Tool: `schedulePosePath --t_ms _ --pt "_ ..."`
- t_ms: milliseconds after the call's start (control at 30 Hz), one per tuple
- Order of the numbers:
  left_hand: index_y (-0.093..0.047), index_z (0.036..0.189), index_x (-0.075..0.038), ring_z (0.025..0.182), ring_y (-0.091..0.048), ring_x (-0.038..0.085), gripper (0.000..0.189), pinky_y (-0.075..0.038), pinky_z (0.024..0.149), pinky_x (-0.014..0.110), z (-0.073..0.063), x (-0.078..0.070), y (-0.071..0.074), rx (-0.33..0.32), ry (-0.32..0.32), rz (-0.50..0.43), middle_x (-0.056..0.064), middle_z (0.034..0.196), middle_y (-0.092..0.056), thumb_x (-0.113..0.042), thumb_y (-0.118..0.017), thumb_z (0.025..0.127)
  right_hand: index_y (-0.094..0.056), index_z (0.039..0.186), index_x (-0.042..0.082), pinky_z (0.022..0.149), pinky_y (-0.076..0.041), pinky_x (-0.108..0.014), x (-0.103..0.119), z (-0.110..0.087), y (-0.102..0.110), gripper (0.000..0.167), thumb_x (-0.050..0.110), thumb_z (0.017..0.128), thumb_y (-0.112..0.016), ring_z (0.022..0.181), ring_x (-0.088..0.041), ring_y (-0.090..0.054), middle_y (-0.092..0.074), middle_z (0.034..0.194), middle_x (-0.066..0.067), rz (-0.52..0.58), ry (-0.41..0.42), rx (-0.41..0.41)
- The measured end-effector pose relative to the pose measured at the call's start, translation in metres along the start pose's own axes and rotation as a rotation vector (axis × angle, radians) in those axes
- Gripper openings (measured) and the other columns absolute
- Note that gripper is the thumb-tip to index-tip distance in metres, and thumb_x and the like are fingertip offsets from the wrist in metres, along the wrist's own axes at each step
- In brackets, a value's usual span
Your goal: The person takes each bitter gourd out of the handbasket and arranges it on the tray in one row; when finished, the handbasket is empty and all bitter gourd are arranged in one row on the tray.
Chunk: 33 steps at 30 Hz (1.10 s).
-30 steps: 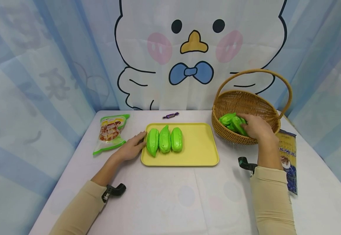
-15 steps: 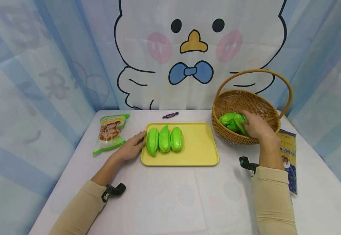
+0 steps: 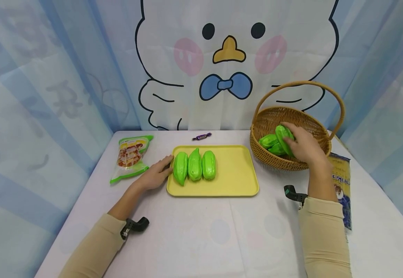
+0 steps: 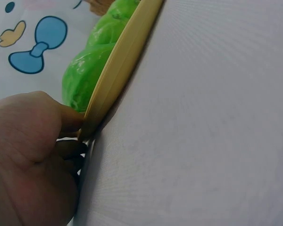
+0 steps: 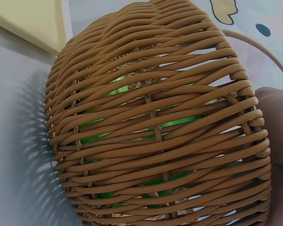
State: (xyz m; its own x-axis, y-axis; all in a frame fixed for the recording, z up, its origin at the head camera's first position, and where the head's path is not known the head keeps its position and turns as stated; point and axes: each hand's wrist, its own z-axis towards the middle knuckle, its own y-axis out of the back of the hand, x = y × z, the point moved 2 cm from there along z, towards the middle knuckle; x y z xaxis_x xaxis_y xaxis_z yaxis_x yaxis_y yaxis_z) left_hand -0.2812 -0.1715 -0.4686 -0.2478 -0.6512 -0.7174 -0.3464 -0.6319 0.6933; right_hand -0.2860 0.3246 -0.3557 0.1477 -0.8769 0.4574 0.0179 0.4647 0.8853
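My right hand (image 3: 307, 144) grips a green bitter melon (image 3: 284, 139), thumb and fingers on either side of it, inside the wicker basket (image 3: 265, 158). Other bitter melons (image 3: 268, 141) lie below it in the basket. In the right wrist view the basket's woven wall (image 5: 155, 113) hides most of them and most of the hand. My left hand (image 3: 155, 174) touches the left edge of the yellow tray (image 3: 236, 172) with fairly straight fingers. Three bitter melons (image 3: 194, 165) lie side by side on the tray's left half. In the left wrist view my thumb meets the tray's rim (image 4: 115, 70).
Left of the tray lies a green-edged snack bag (image 3: 130, 156). A purple wrapped candy (image 3: 201, 136) sits behind it. Beside my right forearm is a gold and blue packet (image 3: 341, 189), partly covered. The basket's tall handle (image 3: 300, 83) arches behind my right hand.
My right hand has taken hold of one bitter melon in the basket and raised it slightly, tilting it more upright. The left hand, the tray and its bitter melons stay where they were.
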Motion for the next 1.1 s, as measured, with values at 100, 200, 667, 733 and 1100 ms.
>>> schedulePosePath --t_ms 100,200,667,733,1100 --pt "-0.021 0.166 -0.005 0.161 -0.013 0.039 0.059 -0.011 0.132 0.056 0.000 0.000 0.000 -0.001 0.007 0.003 0.019 0.173 -0.018 -0.024 -0.040 0.114 -0.025 0.167 0.021 0.111 -0.035 -0.076 0.002 -0.002 0.002 0.060 0.026 0.112 -0.048 0.143 -0.055 -0.037 -0.036 0.160 -0.031 0.039 0.005 -0.031" --pt "-0.021 0.166 -0.005 0.161 -0.013 0.039 0.059 -0.011 0.132 0.056 0.000 0.000 0.000 0.000 0.012 0.005 0.019 0.173 -0.018 -0.025 -0.040 0.114 -0.024 0.168 0.026 0.110 -0.034 -0.077 0.005 -0.005 0.005 0.061 0.030 0.112 -0.048 0.144 -0.055 -0.035 -0.034 0.162 -0.030 0.085 0.010 -0.065" --pt "-0.021 0.166 -0.005 0.161 -0.012 0.040 0.058 -0.009 0.132 0.057 0.000 0.000 -0.001 0.007 0.007 -0.014 0.020 0.173 -0.017 -0.024 -0.039 0.114 -0.038 0.163 0.031 0.092 -0.043 -0.060 0.024 -0.014 0.016 0.055 0.030 0.110 -0.053 0.127 -0.044 -0.046 -0.041 0.153 -0.023 0.281 0.184 -0.261" --pt "-0.021 0.166 -0.005 0.161 -0.012 0.040 0.058 -0.009 0.132 0.057 0.000 -0.001 0.000 0.009 0.005 -0.017 0.020 0.173 -0.017 -0.024 -0.040 0.114 -0.038 0.162 0.032 0.092 -0.045 -0.057 0.028 -0.014 0.016 0.055 0.030 0.110 -0.054 0.127 -0.043 -0.048 -0.041 0.155 -0.020 0.289 0.201 -0.260" --pt "-0.021 0.166 -0.006 0.161 -0.011 0.039 0.059 -0.009 0.132 0.057 0.001 0.001 -0.001 0.009 0.009 -0.013 0.019 0.173 -0.018 -0.025 -0.040 0.114 -0.045 0.158 0.034 0.076 -0.050 -0.015 0.057 -0.021 0.016 0.056 0.020 0.107 -0.061 0.113 -0.004 -0.056 -0.049 0.157 -0.004 0.388 0.302 -0.232"
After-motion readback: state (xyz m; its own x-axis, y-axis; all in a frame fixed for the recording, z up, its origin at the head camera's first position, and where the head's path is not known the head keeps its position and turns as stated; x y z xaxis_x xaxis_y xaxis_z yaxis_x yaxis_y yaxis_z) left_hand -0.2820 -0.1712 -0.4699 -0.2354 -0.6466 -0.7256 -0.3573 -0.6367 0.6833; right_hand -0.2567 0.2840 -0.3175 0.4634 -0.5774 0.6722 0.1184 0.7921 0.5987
